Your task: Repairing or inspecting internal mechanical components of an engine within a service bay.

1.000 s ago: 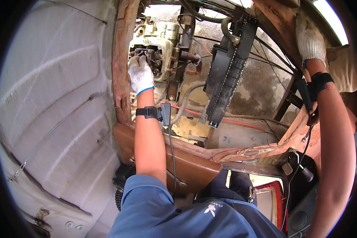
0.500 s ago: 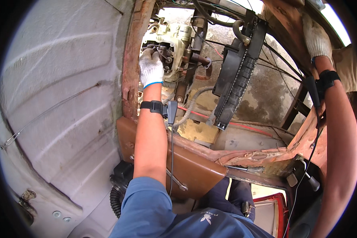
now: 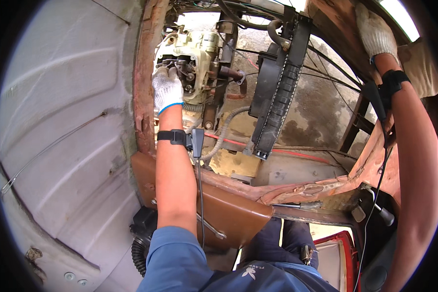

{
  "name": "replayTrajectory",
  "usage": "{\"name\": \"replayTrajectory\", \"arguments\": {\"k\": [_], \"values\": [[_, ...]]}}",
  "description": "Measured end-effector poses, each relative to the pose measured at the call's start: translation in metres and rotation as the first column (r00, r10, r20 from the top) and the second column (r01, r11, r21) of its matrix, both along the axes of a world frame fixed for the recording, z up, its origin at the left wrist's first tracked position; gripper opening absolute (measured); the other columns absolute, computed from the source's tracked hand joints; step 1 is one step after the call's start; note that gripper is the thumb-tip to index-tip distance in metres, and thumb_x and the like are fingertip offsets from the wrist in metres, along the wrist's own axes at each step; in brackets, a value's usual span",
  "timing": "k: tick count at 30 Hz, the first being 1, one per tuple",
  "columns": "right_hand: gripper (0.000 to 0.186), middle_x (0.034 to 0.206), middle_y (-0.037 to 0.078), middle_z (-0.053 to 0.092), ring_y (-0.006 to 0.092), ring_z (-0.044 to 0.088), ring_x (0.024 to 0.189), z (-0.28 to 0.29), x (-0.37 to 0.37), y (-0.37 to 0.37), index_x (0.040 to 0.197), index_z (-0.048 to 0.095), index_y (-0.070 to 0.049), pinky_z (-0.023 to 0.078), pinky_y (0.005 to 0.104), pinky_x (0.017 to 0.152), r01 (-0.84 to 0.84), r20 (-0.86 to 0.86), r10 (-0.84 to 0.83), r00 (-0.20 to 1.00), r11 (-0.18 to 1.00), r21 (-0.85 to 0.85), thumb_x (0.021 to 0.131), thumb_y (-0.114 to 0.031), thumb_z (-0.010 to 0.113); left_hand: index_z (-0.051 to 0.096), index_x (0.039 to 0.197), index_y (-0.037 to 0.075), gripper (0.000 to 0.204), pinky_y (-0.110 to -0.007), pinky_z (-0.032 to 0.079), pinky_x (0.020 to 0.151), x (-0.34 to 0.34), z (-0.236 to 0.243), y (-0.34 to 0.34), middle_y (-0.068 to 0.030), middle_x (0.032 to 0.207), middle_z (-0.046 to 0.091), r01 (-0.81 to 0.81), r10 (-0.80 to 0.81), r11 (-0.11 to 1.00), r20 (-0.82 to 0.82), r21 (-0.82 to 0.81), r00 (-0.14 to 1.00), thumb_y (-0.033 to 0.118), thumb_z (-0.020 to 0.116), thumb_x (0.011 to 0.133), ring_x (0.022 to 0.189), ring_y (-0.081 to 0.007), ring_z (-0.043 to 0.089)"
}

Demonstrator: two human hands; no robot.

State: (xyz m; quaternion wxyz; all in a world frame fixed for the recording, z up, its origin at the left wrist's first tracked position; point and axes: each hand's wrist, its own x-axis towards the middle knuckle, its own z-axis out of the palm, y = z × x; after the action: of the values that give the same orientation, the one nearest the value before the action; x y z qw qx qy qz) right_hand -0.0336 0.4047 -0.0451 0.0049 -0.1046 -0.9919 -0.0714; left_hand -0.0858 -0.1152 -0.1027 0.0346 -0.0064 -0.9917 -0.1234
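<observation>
Engine (image 3: 190,53): cream-coloured, upper centre of frame, behind rusty frame rail (image 3: 143,73). Left hand (image 3: 166,90): white glove, fingers curled on engine's dark lower part; grip on any single piece cannot be told. Right hand (image 3: 374,31): gloved, upper right, flat on rusty body edge (image 3: 336,19). Black radiator (image 3: 277,92) right of engine.

Engine block (image 3: 192,53) left of radiator (image 3: 277,92), beside rusted frame post (image 3: 143,73).
</observation>
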Motion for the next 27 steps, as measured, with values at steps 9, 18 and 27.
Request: {"name": "replayTrajectory", "arguments": {"k": [9, 18, 27], "values": [[0.052, 0.111, 0.027, 0.072, 0.0427, 0.067, 0.109, 0.013, 0.001, -0.021, 0.112, 0.069, 0.002, 0.051, 0.0493, 0.097, 0.334, -0.071, -0.366, 0.928, 0.901, -0.276, 0.109, -0.037, 0.034, 0.069, 0.092, -0.008, 0.029, -0.050, 0.051, 0.078, -0.006, 0.006, 0.003, -0.0308, 0.086, 0.068, -0.095, 0.086, 0.991, 0.090, 0.090, 0.992, 0.022, 0.066, 0.093, 0.085, -0.0461, 0.069], [0.038, 0.101, 0.026, 0.073, 0.0409, 0.071, 0.097, -0.014, -0.002, 0.008, 0.111, 0.063, 0.001, 0.056, 0.0497, 0.086, 0.077, -0.011, -0.077, 0.997, 0.994, 0.079, 0.107, -0.024, 0.035, 0.071, 0.096, -0.007, 0.030, -0.050, 0.053, 0.081, -0.005, 0.007, 0.009, -0.0298, 0.090, 0.071, -0.077, 0.076, 0.997, 0.021, 0.028, 0.997, 0.022, 0.065, 0.094, 0.090, -0.0468, 0.069], [0.038, 0.103, 0.027, 0.072, 0.0417, 0.071, 0.097, -0.002, 0.002, -0.005, 0.111, 0.064, 0.001, 0.056, 0.0500, 0.086, 0.130, -0.070, -0.133, 0.989, 0.991, -0.038, 0.107, -0.024, 0.037, 0.071, 0.097, -0.007, 0.030, -0.050, 0.053, 0.082, -0.009, 0.012, 0.013, -0.0308, 0.093, 0.071, 0.032, -0.030, 0.997, 0.035, -0.064, 0.999, 0.022, 0.063, 0.095, 0.094, -0.0467, 0.069]]}}
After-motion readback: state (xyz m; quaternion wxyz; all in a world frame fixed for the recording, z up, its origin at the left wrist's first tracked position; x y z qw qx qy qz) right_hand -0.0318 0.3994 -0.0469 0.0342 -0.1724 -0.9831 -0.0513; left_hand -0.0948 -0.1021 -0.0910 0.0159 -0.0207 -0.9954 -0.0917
